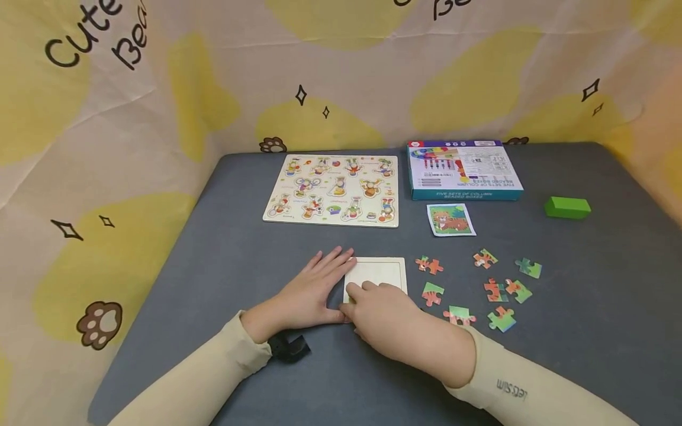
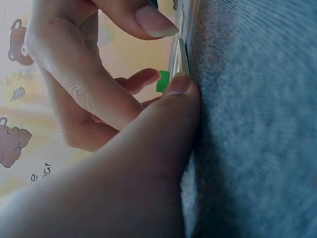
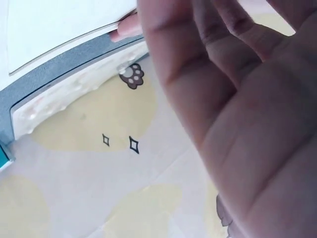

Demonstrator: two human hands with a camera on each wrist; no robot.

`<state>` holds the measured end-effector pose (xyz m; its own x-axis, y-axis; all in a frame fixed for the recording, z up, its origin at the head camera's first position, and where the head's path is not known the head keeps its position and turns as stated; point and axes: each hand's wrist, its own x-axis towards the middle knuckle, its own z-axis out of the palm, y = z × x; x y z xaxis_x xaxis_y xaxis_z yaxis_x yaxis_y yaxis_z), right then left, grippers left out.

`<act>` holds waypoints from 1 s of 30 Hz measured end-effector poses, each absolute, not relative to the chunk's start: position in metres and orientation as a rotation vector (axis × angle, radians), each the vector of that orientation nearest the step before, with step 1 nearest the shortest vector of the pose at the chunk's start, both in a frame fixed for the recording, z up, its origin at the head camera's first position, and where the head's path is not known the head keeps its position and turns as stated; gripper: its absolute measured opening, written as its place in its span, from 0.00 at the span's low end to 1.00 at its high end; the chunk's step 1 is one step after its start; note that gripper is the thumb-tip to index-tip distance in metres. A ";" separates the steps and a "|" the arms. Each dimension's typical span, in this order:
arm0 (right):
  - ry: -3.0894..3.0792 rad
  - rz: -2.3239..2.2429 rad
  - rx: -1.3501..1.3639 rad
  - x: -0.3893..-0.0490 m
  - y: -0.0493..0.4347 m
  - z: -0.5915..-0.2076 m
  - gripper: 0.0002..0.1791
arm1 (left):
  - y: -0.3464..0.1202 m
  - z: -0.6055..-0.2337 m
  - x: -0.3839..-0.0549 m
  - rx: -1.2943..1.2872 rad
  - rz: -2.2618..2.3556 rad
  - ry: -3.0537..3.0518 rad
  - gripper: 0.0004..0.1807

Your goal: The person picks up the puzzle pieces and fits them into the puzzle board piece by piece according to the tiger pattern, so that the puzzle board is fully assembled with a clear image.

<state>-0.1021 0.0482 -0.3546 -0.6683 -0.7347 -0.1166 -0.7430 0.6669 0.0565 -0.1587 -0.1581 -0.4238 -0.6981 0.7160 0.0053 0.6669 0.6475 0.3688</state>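
Observation:
A square, pale wooden puzzle tray lies before me in the head view. My left hand rests beside it, fingers straight and spread, with fingertips and thumb at its left edge. The left wrist view shows my thumb against the tray's thin side. My right hand reaches over the tray's lower left corner with bent fingers touching down there; I cannot tell whether they hold a piece. To the right are scattered several jigsaw pieces, green and orange. A small picture card shows an orange animal.
Behind the tray lies a pegged picture board with cartoon figures. A boxed bead set stands at the back right, and a green block sits farther right. Patterned cloth hangs behind the grey table.

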 end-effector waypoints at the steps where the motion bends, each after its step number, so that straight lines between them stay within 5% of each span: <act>1: 2.778 0.138 -1.251 -0.102 0.048 -0.354 0.19 | -0.158 -0.424 -0.159 1.150 0.526 2.721 0.59; 10: 2.633 -0.252 -1.284 -0.122 0.073 -0.341 0.16 | -0.159 -0.424 -0.157 1.118 0.529 2.723 0.59; 16: 2.805 -0.174 -0.900 -0.159 0.121 -0.320 0.10 | -0.157 -0.422 -0.158 1.112 0.519 2.709 0.59; 23: 2.655 -0.171 -0.582 -0.188 0.170 -0.318 0.16 | -0.156 -0.422 -0.159 1.101 0.500 2.700 0.59; 30: 2.594 -0.014 -0.575 -0.178 0.151 -0.327 0.21 | -0.156 -0.421 -0.159 1.096 0.494 2.699 0.60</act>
<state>-0.1780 0.1513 -0.3267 -0.7966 -0.4004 -0.4528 -0.3957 0.9118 -0.1102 -0.1591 -0.1563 -0.4214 -0.7096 0.7031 -0.0470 0.6408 0.6716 0.3719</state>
